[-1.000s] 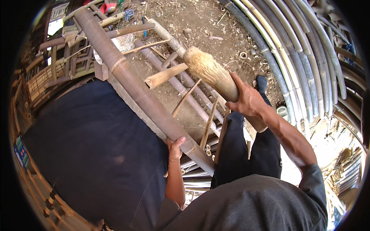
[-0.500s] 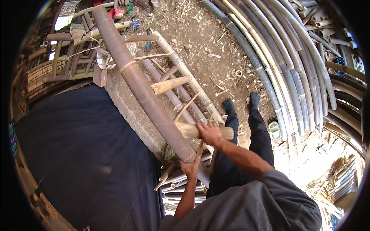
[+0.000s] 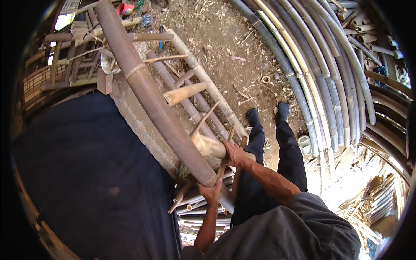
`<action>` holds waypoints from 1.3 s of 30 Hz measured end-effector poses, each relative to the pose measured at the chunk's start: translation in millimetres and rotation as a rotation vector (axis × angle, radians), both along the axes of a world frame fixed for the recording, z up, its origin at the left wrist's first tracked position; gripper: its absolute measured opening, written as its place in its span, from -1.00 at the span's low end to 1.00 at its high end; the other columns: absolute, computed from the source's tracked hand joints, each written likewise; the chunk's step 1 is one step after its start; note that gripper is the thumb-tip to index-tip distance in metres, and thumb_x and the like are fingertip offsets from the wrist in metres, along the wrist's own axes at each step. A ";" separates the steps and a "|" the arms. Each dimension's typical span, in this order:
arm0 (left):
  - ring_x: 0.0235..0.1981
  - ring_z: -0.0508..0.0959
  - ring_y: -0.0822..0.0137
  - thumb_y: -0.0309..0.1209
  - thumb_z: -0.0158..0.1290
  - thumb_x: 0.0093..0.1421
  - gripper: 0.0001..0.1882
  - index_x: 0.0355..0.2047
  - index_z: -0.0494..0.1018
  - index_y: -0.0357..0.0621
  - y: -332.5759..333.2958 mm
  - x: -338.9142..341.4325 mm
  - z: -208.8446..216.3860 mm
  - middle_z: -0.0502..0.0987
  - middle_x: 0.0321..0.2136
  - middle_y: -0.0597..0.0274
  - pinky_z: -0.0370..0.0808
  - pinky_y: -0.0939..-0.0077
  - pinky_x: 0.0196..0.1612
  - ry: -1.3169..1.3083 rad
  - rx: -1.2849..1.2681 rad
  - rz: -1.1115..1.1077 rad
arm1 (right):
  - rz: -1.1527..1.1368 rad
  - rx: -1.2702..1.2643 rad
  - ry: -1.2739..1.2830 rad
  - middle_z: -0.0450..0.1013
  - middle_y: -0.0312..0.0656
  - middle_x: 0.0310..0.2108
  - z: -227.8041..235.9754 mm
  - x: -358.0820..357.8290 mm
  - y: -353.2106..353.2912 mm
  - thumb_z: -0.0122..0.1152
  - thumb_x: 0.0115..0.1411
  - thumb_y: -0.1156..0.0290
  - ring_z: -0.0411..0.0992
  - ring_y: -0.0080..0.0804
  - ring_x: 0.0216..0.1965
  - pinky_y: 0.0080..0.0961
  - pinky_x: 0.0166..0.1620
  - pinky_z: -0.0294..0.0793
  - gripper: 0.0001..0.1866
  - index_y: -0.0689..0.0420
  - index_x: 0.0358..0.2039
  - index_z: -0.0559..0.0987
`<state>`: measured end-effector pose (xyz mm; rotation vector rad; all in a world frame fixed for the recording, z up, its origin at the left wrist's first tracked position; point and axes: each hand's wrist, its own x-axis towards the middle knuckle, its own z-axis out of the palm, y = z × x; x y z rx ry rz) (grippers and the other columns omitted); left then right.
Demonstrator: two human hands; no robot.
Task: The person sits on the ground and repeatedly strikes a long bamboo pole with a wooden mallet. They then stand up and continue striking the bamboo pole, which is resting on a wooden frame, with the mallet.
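Observation:
A thick brown bamboo pole (image 3: pixel 149 93) slants from the upper left down toward me. My left hand (image 3: pixel 211 192) is wrapped around its near end, just below a node. Beside that end, my right hand (image 3: pixel 235 154) grips a short, thick bamboo piece (image 3: pixel 209 146), whose pale, broad end lies close against the pole's side. Whether that end enters the pole cannot be made out. Alongside is a bamboo frame with a pale rail (image 3: pixel 197 67) and short crosspieces; one stubby crosspiece (image 3: pixel 186 93) points its cut end at the pole. A thin bamboo strip (image 3: pixel 206 118) sticks up near my right hand.
Long bamboo poles (image 3: pixel 303 65) are stacked along the right. A black cloth-covered surface (image 3: pixel 86 173) fills the left. Bamboo offcuts (image 3: pixel 201 208) lie below my left hand, and chips litter the dirt floor (image 3: pixel 221 39). A pale cup-like container (image 3: pixel 304 144) stands near my feet.
The short bamboo piece has shifted and tilted in my right hand, its outer end now lower. The thick pole sits slightly farther left and lower in view; my left hand keeps its grip.

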<state>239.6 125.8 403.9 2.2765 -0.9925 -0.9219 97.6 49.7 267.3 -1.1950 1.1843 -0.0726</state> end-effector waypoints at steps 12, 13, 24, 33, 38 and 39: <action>-0.09 0.55 0.05 -0.22 0.47 -0.18 -0.11 0.09 0.31 -0.40 33.7 -10.3 8.1 0.54 -0.09 -0.13 0.46 0.22 0.04 -0.117 0.154 0.059 | -0.195 0.046 0.292 0.43 0.37 -0.01 90.7 -148.0 -45.3 0.44 -0.03 0.09 0.46 0.17 0.05 -0.21 0.12 0.47 0.07 0.35 0.33 0.06; -0.10 0.55 0.10 -0.24 0.47 -0.17 -0.15 0.07 0.33 -0.39 46.5 -6.4 4.9 0.54 -0.09 -0.08 0.47 0.24 0.04 -0.108 0.177 0.049 | -0.193 -0.020 0.208 0.42 0.35 0.02 110.9 -147.0 -52.7 0.47 -0.05 0.12 0.45 0.15 0.07 -0.21 0.13 0.46 0.08 0.33 0.33 0.06; 0.17 0.41 0.10 -0.06 0.33 0.01 -0.10 0.26 0.20 -0.18 36.6 4.0 -7.6 0.40 0.15 0.01 0.36 0.17 0.21 0.043 0.161 -0.188 | 0.542 -0.830 -0.418 0.33 -0.01 -0.05 234.2 -59.7 -37.0 0.39 0.00 0.00 0.49 -0.05 -0.12 -0.17 -0.17 0.62 0.08 -0.20 0.44 -0.03; 0.32 0.24 0.07 0.07 0.10 0.19 -0.18 0.34 0.15 -0.05 112.8 30.1 -78.7 0.26 0.30 0.05 0.17 0.09 0.34 0.128 0.040 -0.181 | 0.416 -0.806 -0.468 0.34 -0.09 -0.15 256.9 -55.8 -27.6 0.43 -0.04 0.08 0.49 -0.06 -0.16 -0.21 -0.20 0.60 0.09 -0.24 0.44 0.01; -0.05 0.57 -0.12 -0.08 0.38 -0.17 -0.10 0.16 0.31 -0.16 38.6 -4.7 -8.5 0.57 -0.06 -0.09 0.51 0.10 0.02 -0.196 0.166 -0.048 | 0.602 -0.447 0.056 0.39 0.05 -0.03 202.3 -67.1 -50.0 0.40 -0.03 -0.08 0.56 0.04 -0.17 -0.15 -0.18 0.61 0.14 -0.17 0.45 -0.05; -0.15 0.61 -0.15 -0.11 0.41 -0.26 -0.10 0.11 0.34 -0.18 43.3 0.6 -13.3 0.61 -0.16 -0.11 0.56 0.09 -0.07 -0.243 0.050 -0.020 | 0.617 -0.349 0.050 0.37 0.14 0.04 219.5 -68.9 -55.1 0.40 0.00 -0.02 0.56 0.06 -0.13 -0.12 -0.12 0.59 0.10 -0.14 0.44 -0.03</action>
